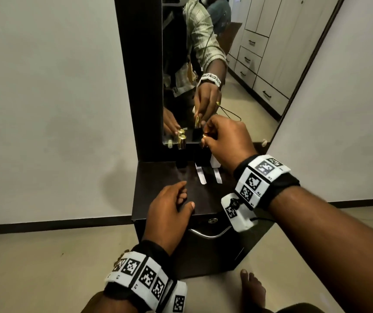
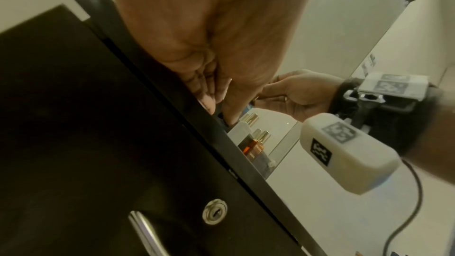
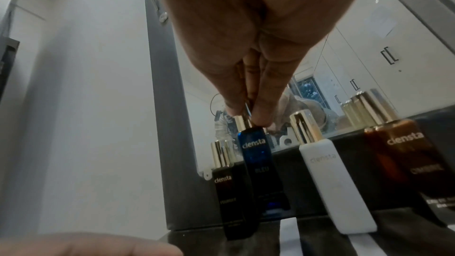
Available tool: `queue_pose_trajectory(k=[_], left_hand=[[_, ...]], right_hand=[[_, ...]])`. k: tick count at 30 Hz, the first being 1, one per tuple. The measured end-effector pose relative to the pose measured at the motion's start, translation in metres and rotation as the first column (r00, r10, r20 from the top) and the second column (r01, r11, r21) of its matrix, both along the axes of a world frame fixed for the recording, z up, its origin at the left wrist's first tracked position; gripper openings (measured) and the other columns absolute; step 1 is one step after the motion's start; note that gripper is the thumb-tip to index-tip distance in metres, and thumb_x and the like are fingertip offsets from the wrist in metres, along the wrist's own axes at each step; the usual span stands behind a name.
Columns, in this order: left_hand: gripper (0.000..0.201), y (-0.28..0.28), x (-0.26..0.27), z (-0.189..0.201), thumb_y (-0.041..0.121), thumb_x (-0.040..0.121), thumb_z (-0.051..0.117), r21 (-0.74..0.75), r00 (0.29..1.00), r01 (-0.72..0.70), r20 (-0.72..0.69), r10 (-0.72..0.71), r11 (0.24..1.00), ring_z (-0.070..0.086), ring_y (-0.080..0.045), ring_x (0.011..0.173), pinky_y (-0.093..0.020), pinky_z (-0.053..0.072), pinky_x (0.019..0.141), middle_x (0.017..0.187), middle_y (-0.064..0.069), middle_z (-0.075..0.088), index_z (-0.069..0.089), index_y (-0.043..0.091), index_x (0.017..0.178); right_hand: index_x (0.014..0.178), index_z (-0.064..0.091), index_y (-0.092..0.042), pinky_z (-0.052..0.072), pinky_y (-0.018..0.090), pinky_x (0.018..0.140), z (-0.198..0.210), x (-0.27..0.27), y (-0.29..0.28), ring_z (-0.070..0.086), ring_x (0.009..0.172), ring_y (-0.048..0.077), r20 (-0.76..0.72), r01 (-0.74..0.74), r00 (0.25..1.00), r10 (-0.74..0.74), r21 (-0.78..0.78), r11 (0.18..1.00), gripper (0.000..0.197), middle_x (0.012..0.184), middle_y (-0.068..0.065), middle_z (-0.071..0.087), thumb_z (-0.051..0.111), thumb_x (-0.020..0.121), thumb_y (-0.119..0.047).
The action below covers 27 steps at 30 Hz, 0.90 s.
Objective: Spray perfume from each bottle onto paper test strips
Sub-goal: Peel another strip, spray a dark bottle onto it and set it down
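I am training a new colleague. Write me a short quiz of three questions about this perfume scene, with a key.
1. True or false: the left hand holds a white paper test strip.
2. How many tall perfume bottles stand before the mirror? A two, B four, C six.
3. Fill in: the right hand pinches the gold cap of the ___ glass bottle.
Key: 1 false, it rests on the dark cabinet top; 2 B; 3 blue.

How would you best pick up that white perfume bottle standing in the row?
Probably by its flat sides, from above and the front. The white bottle stands upright, tall and slim, with the blue bottle and brown bottle beside it and the mirror behind; its gold cap might pull off.
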<state>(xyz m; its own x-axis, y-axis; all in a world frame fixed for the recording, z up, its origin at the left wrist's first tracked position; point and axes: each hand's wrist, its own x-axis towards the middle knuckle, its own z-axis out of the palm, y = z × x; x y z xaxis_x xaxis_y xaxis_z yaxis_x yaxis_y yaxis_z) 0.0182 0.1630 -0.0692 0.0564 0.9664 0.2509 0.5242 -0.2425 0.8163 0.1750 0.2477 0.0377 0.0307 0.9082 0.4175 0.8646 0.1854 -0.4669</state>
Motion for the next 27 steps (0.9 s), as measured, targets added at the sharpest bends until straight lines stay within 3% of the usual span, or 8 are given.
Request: queue_pose_trajectory(k=[4,14,20,27], left_hand=[[0.047,-0.002,0.003,-0.001,0.011,0.085,0.071,0.03,1.0,0.002,0.016,-0.002,1.0,0.06,0.001,0.097,0.006,0.036,0.084,0.11,0.006,0.062,0.059,0.018,0.13],[0.05,-0.002,0.001,-0.004,0.013,0.086,0.07,0.054,0.999,0.032,-0.009,-0.032,0.998,0.054,0.005,0.098,0.008,0.033,0.085,0.113,0.008,0.061,0.056,0.019,0.133],[0.052,-0.003,0.001,-0.006,0.014,0.087,0.069,0.062,0.998,0.04,-0.047,-0.037,0.997,0.051,0.007,0.099,0.01,0.031,0.085,0.116,0.01,0.059,0.053,0.021,0.136],[0.053,-0.002,0.0,-0.008,0.016,0.088,0.068,0.06,0.996,0.056,-0.071,-0.052,0.997,0.05,0.007,0.102,0.01,0.03,0.086,0.121,0.009,0.059,0.051,0.023,0.137]], right_hand=[[0.103,0.066,-0.014,0.054,0.034,0.08,-0.004,-0.008,0.011,0.067,0.094,0.025,0.096,0.035,0.995,-0.033,-0.02,0.999,0.016,0.098,0.007,0.071,0.072,0.089,-0.017],[0.098,0.067,-0.012,0.057,0.039,0.084,-0.013,-0.01,0.015,0.068,0.091,0.026,0.065,0.061,0.996,-0.057,-0.059,0.996,0.011,0.094,0.007,0.072,0.072,0.088,-0.014],[0.101,0.068,-0.012,0.043,0.025,0.075,-0.013,-0.01,0.017,0.065,0.092,0.022,0.067,0.064,0.996,-0.06,-0.066,0.996,0.012,0.096,0.006,0.071,0.072,0.09,-0.015],[0.101,0.07,-0.012,0.048,0.031,0.081,-0.015,-0.014,0.018,0.063,0.098,0.024,0.165,0.063,0.984,-0.059,-0.018,0.998,0.017,0.102,0.008,0.069,0.076,0.086,-0.017]])
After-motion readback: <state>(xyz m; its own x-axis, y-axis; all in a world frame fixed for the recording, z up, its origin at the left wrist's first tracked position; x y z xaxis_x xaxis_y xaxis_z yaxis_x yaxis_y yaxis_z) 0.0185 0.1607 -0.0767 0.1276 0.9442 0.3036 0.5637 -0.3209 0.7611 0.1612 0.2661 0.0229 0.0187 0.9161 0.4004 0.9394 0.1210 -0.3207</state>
